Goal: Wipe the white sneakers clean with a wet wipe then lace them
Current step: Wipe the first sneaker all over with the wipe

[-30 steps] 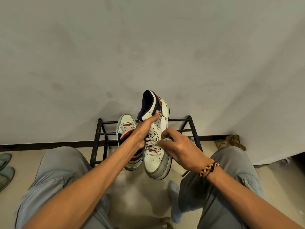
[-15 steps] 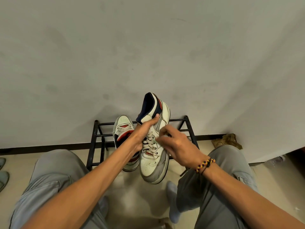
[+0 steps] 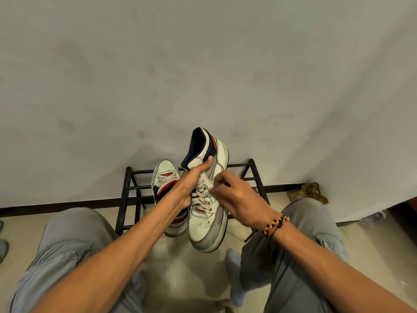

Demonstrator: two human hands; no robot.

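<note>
head view: left hand [image 3: 191, 184] grips sneaker [image 3: 208, 199]; right hand [image 3: 239, 199] at its laces

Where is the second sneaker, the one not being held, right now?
In the head view, the second sneaker lies on the black rack, just left of the held sneaker and partly hidden behind the left hand.
</note>
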